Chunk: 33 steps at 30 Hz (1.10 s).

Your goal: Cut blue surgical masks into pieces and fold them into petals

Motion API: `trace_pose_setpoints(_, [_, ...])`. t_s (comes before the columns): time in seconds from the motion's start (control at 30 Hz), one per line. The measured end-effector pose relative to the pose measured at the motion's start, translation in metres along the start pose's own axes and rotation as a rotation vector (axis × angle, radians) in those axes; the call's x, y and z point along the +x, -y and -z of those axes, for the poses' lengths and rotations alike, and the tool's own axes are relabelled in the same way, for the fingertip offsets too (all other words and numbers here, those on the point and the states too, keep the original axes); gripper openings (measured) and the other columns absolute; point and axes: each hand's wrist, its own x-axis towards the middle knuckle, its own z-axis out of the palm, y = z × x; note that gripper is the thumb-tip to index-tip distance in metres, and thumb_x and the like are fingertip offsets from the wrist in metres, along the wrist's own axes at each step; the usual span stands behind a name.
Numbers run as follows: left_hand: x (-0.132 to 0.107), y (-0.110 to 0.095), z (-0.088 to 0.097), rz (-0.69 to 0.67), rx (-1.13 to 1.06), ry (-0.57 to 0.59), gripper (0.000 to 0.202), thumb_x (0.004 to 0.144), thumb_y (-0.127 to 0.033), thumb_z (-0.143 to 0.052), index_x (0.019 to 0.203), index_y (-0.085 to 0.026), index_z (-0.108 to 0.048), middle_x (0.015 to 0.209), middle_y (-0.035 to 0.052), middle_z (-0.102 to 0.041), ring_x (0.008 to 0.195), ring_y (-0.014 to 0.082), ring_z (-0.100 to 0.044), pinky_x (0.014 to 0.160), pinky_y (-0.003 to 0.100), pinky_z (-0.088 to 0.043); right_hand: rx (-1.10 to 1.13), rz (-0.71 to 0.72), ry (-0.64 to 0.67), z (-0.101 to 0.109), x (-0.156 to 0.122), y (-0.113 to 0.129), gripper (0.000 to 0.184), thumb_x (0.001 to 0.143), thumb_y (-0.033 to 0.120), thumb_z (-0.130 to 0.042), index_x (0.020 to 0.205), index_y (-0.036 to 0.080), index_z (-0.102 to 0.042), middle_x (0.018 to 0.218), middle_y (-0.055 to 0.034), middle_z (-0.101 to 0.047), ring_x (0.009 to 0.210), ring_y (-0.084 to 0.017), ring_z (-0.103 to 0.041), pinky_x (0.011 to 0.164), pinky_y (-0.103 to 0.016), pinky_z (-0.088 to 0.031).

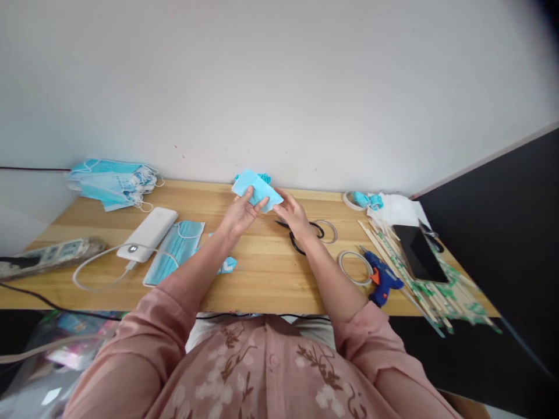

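Note:
A light blue piece of face-mask fabric is held up above the far middle of the table, its surface tilted toward me. My left hand is closed on its lower edge, with the thumb lying over the front. At the right corner, my right hand pinches the same piece; some of its fingers are hidden behind. Partly covered by the fabric, a darker teal ruffled thing shows at the wall. Black-handled scissors lie under my right wrist. Blue mask scraps lie beside my left forearm.
On the left are a pile of masks, a white power bank with a cable, a flat mask and a power strip. To the right are tape rings, a blue glue gun, wooden sticks and a dark phone.

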Motion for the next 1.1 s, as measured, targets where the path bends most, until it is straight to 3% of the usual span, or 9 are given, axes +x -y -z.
trace_pose_setpoints(0.1, [-0.001,0.002,-0.002,0.010,-0.013,-0.020,0.007,0.088,-0.017,-0.069,0.092,-0.020,-0.065,0.098,-0.0015,-0.075,0.103,0.0142,-0.071,0.097,0.030,-0.058,-0.070,0.005,0.037,-0.005,-0.003,-0.009,0.056,0.075,0.051,-0.073,0.124,0.023,-0.064,0.124,-0.0057,-0.072,0.117,-0.024,-0.065,0.102,-0.041,-0.050])
trace_pose_setpoints(0.27, [-0.003,0.006,-0.003,0.055,-0.016,0.026,0.007,0.092,-0.015,-0.062,0.088,-0.019,-0.066,0.089,-0.0011,-0.075,0.098,0.0149,-0.072,0.094,0.030,-0.060,-0.365,-0.015,-0.053,-0.008,-0.007,-0.009,0.030,0.078,0.046,-0.068,0.086,0.018,-0.074,0.085,-0.0039,-0.077,0.084,-0.023,-0.071,0.083,-0.036,-0.052])
trace_pose_setpoints(0.4, [-0.002,0.004,-0.001,0.063,0.050,0.066,0.001,0.089,-0.019,-0.067,0.089,-0.020,-0.067,0.093,0.0006,-0.076,0.106,0.0192,-0.070,0.091,0.031,-0.061,-0.533,0.041,-0.110,-0.005,-0.008,-0.006,0.027,0.079,0.045,-0.065,0.074,0.019,-0.072,0.072,-0.0012,-0.072,0.070,-0.020,-0.066,0.069,-0.030,-0.048])
trace_pose_setpoints(0.53, [-0.001,0.001,0.000,0.043,0.063,0.069,0.004,0.087,-0.019,-0.070,0.087,-0.020,-0.066,0.093,0.0012,-0.076,0.108,0.0198,-0.070,0.093,0.031,-0.060,-0.617,0.156,-0.061,-0.004,-0.007,-0.007,0.023,0.082,0.039,-0.061,0.074,0.020,-0.071,0.075,-0.0028,-0.071,0.074,-0.020,-0.067,0.071,-0.030,-0.046])
trace_pose_setpoints(0.8, [-0.001,0.001,0.000,0.046,-0.015,0.092,0.010,0.091,-0.012,-0.063,0.082,-0.017,-0.063,0.079,-0.0024,-0.075,0.071,0.0094,-0.071,0.096,0.032,-0.059,-0.696,0.168,-0.023,-0.009,-0.009,-0.010,0.027,0.083,0.038,-0.059,0.065,0.020,-0.065,0.067,-0.0025,-0.065,0.065,-0.018,-0.061,0.064,-0.028,-0.042])
trace_pose_setpoints(0.93, [-0.001,0.001,0.002,0.029,-0.022,0.089,0.009,0.091,-0.011,-0.063,0.084,-0.017,-0.064,0.081,-0.0011,-0.076,0.083,0.0125,-0.074,0.100,0.033,-0.057,-0.697,0.173,-0.009,-0.003,-0.006,-0.014,0.019,0.082,0.034,-0.060,0.074,0.019,-0.069,0.076,-0.0050,-0.071,0.072,-0.020,-0.065,0.071,-0.031,-0.046])
trace_pose_setpoints(1.03, [0.001,0.000,0.003,-0.003,-0.038,0.059,0.007,0.090,-0.012,-0.064,0.087,-0.018,-0.065,0.085,-0.0008,-0.077,0.094,0.0151,-0.074,0.103,0.034,-0.055,-0.620,0.164,-0.041,0.006,-0.003,-0.008,0.026,0.090,0.034,-0.051,0.100,0.020,-0.071,0.091,-0.0059,-0.075,0.086,-0.021,-0.068,0.081,-0.032,-0.050])
trace_pose_setpoints(1.1, [0.001,0.000,0.003,-0.018,-0.059,0.049,0.006,0.089,-0.012,-0.066,0.088,-0.018,-0.066,0.086,-0.0015,-0.077,0.091,0.0136,-0.074,0.102,0.034,-0.056,-0.505,0.142,-0.109,0.011,-0.003,0.000,0.036,0.096,0.039,-0.043,0.115,0.020,-0.067,0.098,-0.0063,-0.076,0.093,-0.021,-0.069,0.087,-0.033,-0.051])
